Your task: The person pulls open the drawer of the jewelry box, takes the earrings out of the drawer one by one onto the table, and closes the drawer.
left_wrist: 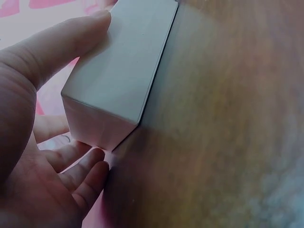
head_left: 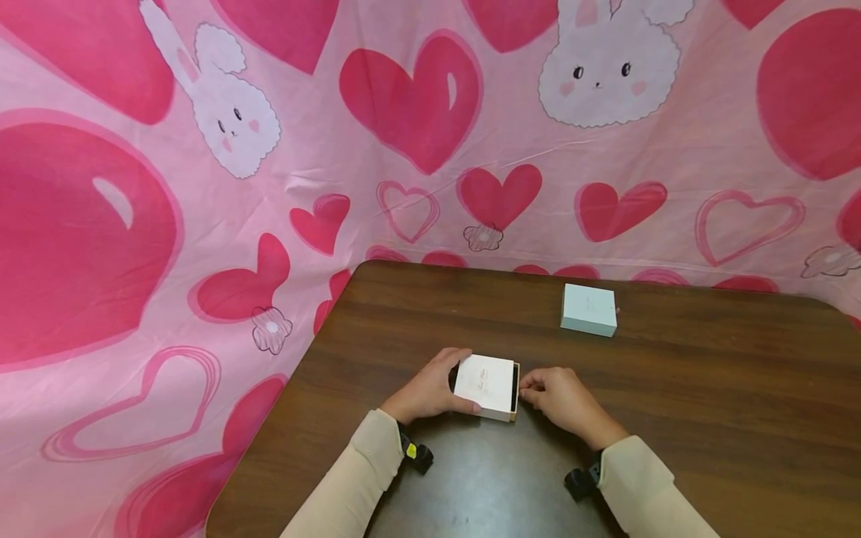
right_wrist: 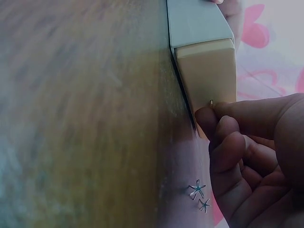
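Observation:
A white slide-out drawer box (head_left: 484,381) with small printed lettering lies on the table, its cream inner drawer (right_wrist: 207,71) sticking a little way out on the right. A narrow dark strip of the drawer's inside shows beyond the sleeve. My left hand (head_left: 430,385) grips the white sleeve (left_wrist: 118,61) from the left, thumb along the near side and fingers at the far side. At the drawer's end face, the thumb and index finger of my right hand (head_left: 561,396) pinch a small gold-coloured pull tab (right_wrist: 212,102), mostly hidden by the fingertips.
Farther back on the brown wooden table (head_left: 706,388) stands another box, pale and closed (head_left: 589,309), to the right of the hands. A pink cloth with hearts and rabbits (head_left: 430,134) hangs behind the table and along its left side.

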`<state>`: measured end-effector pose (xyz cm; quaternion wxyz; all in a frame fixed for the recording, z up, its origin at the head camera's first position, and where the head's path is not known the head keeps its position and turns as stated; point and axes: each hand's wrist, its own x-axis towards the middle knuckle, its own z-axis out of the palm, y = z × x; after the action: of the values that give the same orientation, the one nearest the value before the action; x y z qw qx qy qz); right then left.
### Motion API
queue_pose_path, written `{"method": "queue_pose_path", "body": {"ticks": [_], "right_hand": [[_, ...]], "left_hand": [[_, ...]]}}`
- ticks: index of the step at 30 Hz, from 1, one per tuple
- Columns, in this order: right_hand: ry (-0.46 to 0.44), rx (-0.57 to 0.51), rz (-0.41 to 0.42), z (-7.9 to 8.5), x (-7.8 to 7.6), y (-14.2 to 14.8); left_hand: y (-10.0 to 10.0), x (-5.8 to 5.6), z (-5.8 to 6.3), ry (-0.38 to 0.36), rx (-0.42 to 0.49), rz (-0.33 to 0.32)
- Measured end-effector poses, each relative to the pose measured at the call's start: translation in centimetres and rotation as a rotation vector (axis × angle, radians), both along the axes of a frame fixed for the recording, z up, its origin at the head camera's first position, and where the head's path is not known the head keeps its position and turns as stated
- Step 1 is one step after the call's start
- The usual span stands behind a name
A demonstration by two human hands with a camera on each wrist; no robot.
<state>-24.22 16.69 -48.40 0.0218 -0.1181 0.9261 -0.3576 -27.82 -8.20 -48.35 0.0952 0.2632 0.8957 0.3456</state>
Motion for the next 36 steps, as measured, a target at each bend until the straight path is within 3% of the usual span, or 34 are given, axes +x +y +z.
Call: {"method": "queue_pose_path", "body": {"ticks": [15, 25, 36], "right_hand": [[0.015, 0.02, 0.009, 0.05, -0.19, -0.06], [-0.056, 0.022, -0.015, 0.31, -0.19, -0.1], [-0.012, 0.03, 0.022, 0.11, -0.22, -0.08]], "left_hand": [[0.54, 0.17, 0.04, 0.036, -0.003, -0.009], [0.72, 0.12, -0.06, 0.024, -0.001, -0.018], [0.97, 0.34, -0.17, 0.048, 0.007, -0.018]]}}
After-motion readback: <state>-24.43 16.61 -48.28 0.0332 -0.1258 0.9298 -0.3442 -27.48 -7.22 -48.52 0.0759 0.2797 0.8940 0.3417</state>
